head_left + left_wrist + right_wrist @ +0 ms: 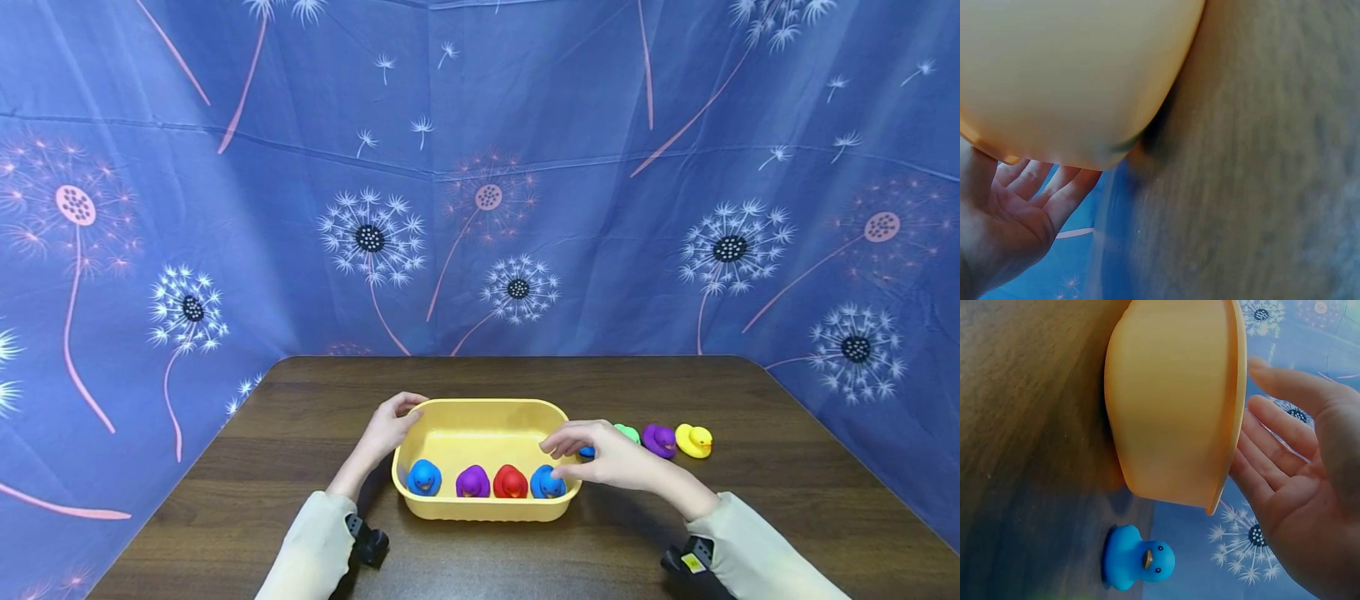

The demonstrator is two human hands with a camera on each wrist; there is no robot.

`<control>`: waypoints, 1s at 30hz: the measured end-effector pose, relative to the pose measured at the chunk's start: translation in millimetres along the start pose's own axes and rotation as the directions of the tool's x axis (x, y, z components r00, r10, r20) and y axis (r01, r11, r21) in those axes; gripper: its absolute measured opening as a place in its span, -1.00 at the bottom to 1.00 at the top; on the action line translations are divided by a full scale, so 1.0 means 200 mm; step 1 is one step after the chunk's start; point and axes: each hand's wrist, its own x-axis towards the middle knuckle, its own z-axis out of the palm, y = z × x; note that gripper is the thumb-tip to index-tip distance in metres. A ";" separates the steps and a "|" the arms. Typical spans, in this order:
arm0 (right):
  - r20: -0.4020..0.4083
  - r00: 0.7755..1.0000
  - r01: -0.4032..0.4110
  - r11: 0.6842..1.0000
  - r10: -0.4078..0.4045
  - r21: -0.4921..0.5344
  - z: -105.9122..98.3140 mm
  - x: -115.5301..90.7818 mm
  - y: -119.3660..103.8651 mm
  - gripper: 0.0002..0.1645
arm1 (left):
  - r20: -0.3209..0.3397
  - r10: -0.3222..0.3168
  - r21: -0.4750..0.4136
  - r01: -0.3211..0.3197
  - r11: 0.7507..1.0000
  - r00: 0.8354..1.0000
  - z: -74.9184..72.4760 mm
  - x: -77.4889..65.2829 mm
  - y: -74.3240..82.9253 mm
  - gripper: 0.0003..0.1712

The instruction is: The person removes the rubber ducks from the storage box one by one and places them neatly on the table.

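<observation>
A yellow plastic tub (480,508) stands on the table. Along its near side sit a blue rubber duck (424,477), a purple one (472,482), a red one (510,482) and, at the right end, another blue one (547,482). My left hand (390,427) grips the tub's left end, thumb over the rim and fingers behind the wall. Over the right rim hovers my right hand (600,454), fingers loosely bent and holding nothing, thumb and fingertips above the right-hand blue duck. The right wrist view shows its palm (1297,494) beside the rim.
Outside the tub to the right, a blue duck (1132,556), a green duck (627,432), a purple duck (659,441) and a yellow duck (693,441) stand in a row. My right hand partly covers the first two. A blue dandelion-print cloth (600,208) hangs behind the table (315,383).
</observation>
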 end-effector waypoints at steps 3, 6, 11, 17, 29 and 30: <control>0.034 0.999 0.018 1.000 -0.018 0.004 0.01 0.01 0.00 -0.60 | 0.003 -0.004 0.003 0.004 1.000 1.000 0.00 0.00 0.00 -0.77; 0.071 0.997 0.043 0.999 -0.042 -0.011 0.01 0.03 0.01 -0.62 | 0.005 -0.002 0.005 0.002 1.000 1.000 0.00 0.00 0.00 -0.77; 0.130 0.990 0.061 0.996 -0.053 -0.057 0.01 0.05 0.00 -0.66 | 0.006 -0.006 -0.003 0.006 1.000 1.000 0.00 -0.01 0.00 -0.78; 0.187 0.982 0.003 0.997 0.011 -0.072 0.01 0.08 -0.01 -0.70 | 0.006 -0.009 0.002 0.009 1.000 1.000 0.00 -0.01 0.01 -0.77; 0.238 0.964 -0.058 0.969 0.117 -0.240 0.01 0.11 -0.04 -0.68 | 0.003 -0.007 0.004 0.007 1.000 1.000 0.00 -0.01 0.01 -0.78; 0.241 0.963 -0.061 0.964 0.125 -0.257 0.02 0.11 -0.05 -0.69 | 0.002 -0.008 0.004 0.008 1.000 1.000 0.00 -0.01 0.01 -0.78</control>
